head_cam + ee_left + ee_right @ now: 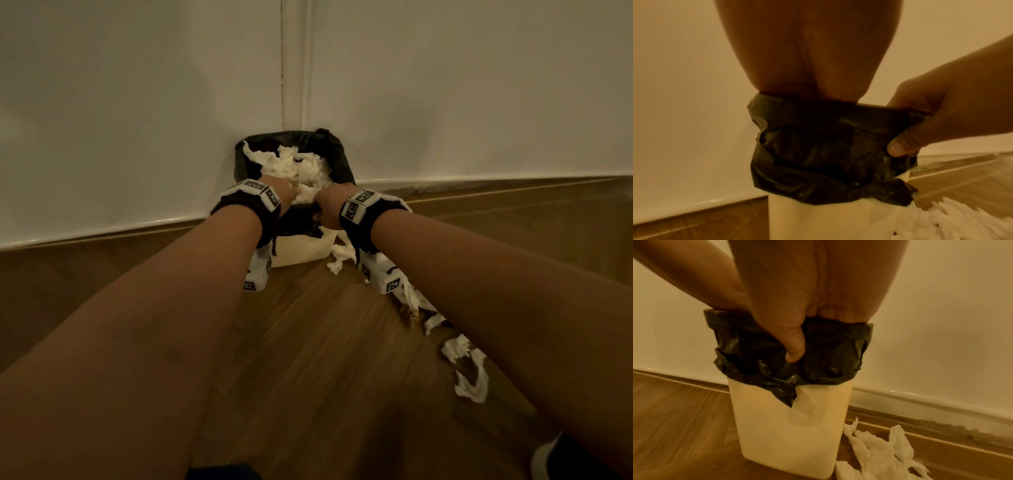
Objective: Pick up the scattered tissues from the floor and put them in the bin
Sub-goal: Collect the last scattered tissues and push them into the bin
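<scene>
A white bin (pixel 301 251) with a black liner (pixel 337 150) stands in the wall corner, heaped with crumpled white tissues (pixel 301 168). My left hand (pixel 286 193) reaches over the near rim into the heap; its fingers are hidden inside the bin (pixel 818 219). My right hand (pixel 327 209) grips the near rim, thumb (pixel 795 345) pressed on the outside of the liner (pixel 828 350) and fingers inside. More torn tissues (pixel 469 373) lie on the floor to the right of the bin (pixel 789 426), some right at its base (pixel 879 451).
White walls (pixel 137 120) meet just behind the bin, with a skirting board (pixel 496 180) along the wooden floor (pixel 325 359). A shoe tip (pixel 544 459) shows at the lower right. Bare floor stretches in front of and left of the bin.
</scene>
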Motion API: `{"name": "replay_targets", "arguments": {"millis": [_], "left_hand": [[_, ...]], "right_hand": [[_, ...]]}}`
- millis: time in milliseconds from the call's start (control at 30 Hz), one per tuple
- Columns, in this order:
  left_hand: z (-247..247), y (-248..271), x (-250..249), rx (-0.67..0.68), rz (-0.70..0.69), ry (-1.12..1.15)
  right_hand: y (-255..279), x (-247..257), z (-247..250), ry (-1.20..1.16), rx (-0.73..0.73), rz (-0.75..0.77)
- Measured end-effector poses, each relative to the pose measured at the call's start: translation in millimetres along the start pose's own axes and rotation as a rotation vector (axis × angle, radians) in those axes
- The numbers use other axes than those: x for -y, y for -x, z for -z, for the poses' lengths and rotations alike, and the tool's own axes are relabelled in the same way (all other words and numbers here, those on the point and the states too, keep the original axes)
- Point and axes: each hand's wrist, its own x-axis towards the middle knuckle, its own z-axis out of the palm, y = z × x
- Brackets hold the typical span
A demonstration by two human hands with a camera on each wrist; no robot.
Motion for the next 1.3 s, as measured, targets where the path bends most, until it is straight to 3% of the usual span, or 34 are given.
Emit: {"name": "replay_targets", "arguments": {"millis": [167,267,433,533,667,900,1067,1300], "left_hand": [[1,18,-16,-0.011,0.046,0.020],[5,36,-25,-0.052,0.032,-0.027],[-13,75,-37,-0.338,0.163,0.107],[-28,95,-54,-0.483,0.144,0.161],[-34,106,-87,-0.542,0.061,0.156],[-33,101,-153,-0.462,-0.146,0.128],[-54,95,-196,-0.233,-0.328,0.098],[-90,83,-245,0.094,-0.468,0.043]], "right_hand": [[5,1,0,-0.095,-0.014,0.010],[17,-2,-3,-0.147,-0.096,0.007],[51,-8,-12,-0.275,-0.270,-0.005],[71,-14,-15,-0.349,-0.338,-0.021],[97,-25,-30,-0.369,-0.341,-0.099],[148,-73,-81,-0.460,-0.290,-0.345],[183,-119,-138,-0.608,-0.190,-0.631],[212,-133,-216,-0.625,0.189,-0.834]]}}
